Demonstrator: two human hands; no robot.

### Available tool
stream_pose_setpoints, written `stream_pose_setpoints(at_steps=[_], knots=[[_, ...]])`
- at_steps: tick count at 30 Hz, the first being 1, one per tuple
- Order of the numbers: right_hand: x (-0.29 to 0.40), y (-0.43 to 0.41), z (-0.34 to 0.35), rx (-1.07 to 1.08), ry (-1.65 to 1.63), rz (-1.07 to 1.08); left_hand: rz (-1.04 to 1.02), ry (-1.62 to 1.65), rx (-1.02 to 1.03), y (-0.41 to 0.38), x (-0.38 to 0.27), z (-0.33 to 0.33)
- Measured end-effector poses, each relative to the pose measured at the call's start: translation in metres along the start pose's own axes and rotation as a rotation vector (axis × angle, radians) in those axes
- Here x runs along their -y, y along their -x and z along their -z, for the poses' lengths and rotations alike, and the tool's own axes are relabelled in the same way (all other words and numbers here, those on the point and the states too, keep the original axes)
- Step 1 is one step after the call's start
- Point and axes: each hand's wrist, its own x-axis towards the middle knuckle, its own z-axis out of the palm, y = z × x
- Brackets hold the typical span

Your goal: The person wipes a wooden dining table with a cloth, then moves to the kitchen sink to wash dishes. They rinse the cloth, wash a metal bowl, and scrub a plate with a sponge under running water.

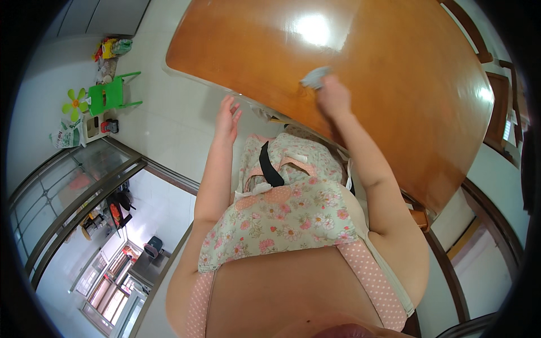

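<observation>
My right hand grips a crumpled grey-blue cloth over the glossy brown wooden table. It is slightly blurred, and the cloth sticks out past the fingers on the left. Whether the whole cloth touches the tabletop, I cannot tell. Beside the table's near edge, my left hand is raised with nothing in it, its fingers loosely bent and apart. A floral apron with pink dotted straps covers my front, its lower part close to that edge.
A green plastic chair stands on the pale tiled floor at the left, near a yellow-green toy fan and plastic bags. A framed glass sliding door is at lower left. Wooden chairs flank the table's right side.
</observation>
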Motion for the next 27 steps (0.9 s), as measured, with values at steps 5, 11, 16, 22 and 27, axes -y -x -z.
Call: stream_pose_setpoints(at_steps=[5,11,16,22,27], knots=[[-0.163,-0.063,0.083,-0.512,0.202,-0.553,0.008,0.025,-0.051,0.001,-0.004,-0.003],[-0.124,-0.167,0.079,-0.454,-0.025,-0.851,0.026,0.060,-0.092,0.002,-0.009,-0.003],[0.068,-0.159,0.022,0.110,-0.190,-0.177,0.058,0.099,-0.148,-0.017,-0.028,0.003],[0.140,-0.047,-0.048,0.218,-0.129,0.570,-0.026,0.100,-0.172,-0.058,-0.081,-0.020],[0.088,-0.018,-0.033,0.376,-0.158,0.526,-0.012,0.026,-0.618,-0.113,-0.093,-0.016]])
